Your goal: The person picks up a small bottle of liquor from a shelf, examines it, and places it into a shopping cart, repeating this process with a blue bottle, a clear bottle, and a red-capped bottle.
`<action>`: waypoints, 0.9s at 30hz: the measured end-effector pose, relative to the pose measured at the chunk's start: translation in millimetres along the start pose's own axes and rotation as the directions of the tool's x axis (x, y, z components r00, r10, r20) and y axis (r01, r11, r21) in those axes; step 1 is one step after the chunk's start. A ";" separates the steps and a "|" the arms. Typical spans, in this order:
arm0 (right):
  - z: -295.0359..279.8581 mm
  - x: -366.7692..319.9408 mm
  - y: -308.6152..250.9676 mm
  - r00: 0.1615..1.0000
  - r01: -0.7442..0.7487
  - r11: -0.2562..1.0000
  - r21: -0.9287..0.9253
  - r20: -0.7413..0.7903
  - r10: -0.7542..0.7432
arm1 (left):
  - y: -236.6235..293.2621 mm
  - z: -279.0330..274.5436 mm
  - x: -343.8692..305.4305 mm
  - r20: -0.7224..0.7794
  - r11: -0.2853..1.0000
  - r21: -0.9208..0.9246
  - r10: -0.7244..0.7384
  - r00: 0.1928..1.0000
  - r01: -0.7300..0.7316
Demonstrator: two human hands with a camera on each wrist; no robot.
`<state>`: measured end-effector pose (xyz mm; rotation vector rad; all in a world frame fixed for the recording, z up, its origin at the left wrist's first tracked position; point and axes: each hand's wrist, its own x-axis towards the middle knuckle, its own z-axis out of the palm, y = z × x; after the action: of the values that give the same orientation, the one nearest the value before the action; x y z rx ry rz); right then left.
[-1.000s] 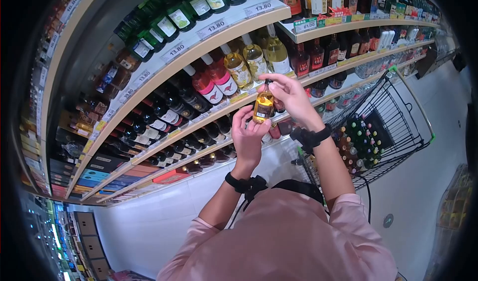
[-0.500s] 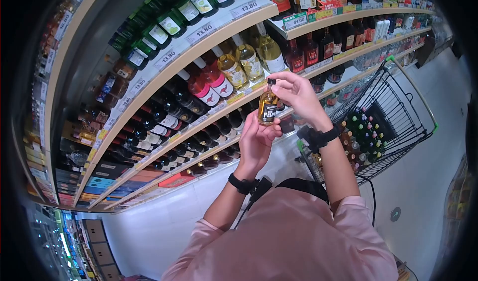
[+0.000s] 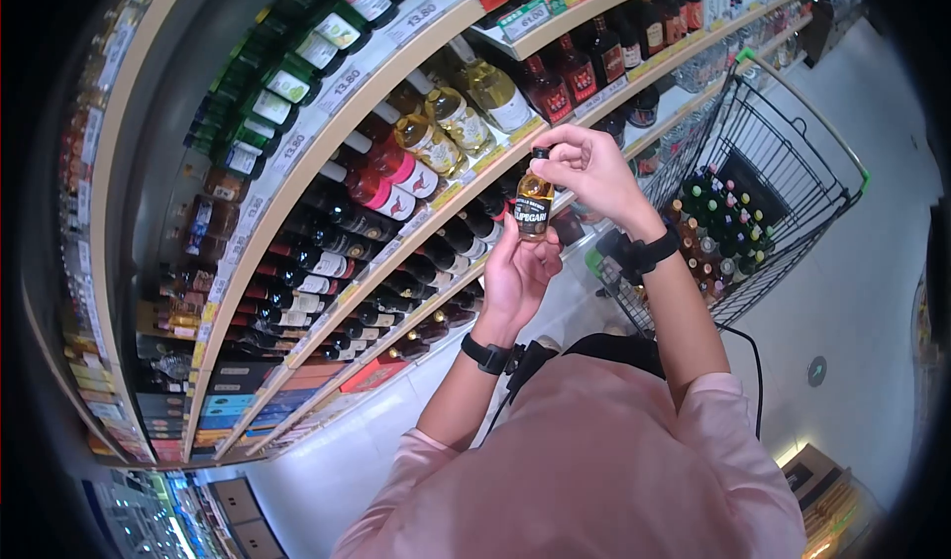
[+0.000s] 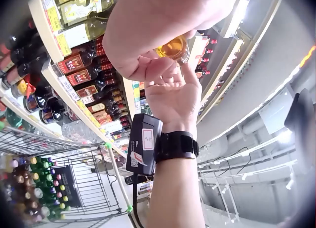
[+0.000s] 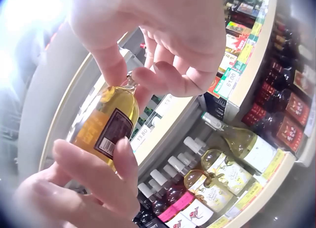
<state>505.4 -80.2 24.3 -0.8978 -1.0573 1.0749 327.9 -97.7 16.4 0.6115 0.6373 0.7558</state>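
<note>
A small glass bottle of amber liquor (image 3: pixel 535 201), with a black label and dark cap, is held upright before the chest in the head view. My left hand (image 3: pixel 517 280) grips its lower part between thumb and fingers. Up at the neck, my right hand (image 3: pixel 592 175) pinches just below the cap with thumb and fingertips. The right wrist view shows the bottle (image 5: pixel 101 122) close up, its back label with a barcode facing that camera. From the left wrist view, the round glass base (image 4: pixel 175 48) shows between the hands; the rest is hidden.
Shelves of wine bottles (image 3: pixel 426 143) curve along the left and front, with price tags on their edges (image 3: pixel 347 84). A wire shopping cart (image 3: pixel 763 272) loaded with several capped bottles (image 3: pixel 728 212) stands at the right. A cable (image 3: pixel 758 361) hangs beside my right arm.
The bottle has turned so its printed front label faces the head camera. Both hands still hold it at base and neck. The head view has swung, shifting the shelves leftward.
</note>
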 end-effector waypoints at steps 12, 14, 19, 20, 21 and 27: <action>-54.9 -52.2 -5.2 0.968 0.047 0.999 0.003 -0.247 -0.045 | -39.2 18.3 27.9 0.346 0.933 -0.017 -0.331 0.878 0.359; -61.2 -57.1 -3.2 0.960 0.056 0.998 -0.037 -0.273 -0.064 | -45.7 12.9 34.5 0.436 0.926 -0.001 -0.340 0.833 0.378; -75.9 -72.1 -4.1 0.950 0.049 0.994 -0.101 -0.303 -0.078 | -52.1 32.7 34.8 0.360 0.917 0.055 -0.387 0.849 0.394; -79.2 -75.0 -2.3 0.947 0.056 0.993 -0.103 -0.310 -0.086 | -52.9 35.7 33.9 0.287 0.916 0.063 -0.396 0.872 0.396; -84.4 -79.4 -1.3 0.943 0.047 0.987 -0.155 -0.319 -0.095 | -55.8 33.2 34.5 0.327 0.928 0.095 -0.370 0.870 0.359; -99.7 -94.5 -5.2 0.933 -0.131 0.889 -0.439 -0.357 -0.039 | -74.8 18.1 38.1 0.245 0.919 0.261 -0.360 0.900 0.297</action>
<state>590.6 -179.4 -17.7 -1.4475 -0.9954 0.6635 393.8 -116.4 -35.3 0.7744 0.5371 0.2687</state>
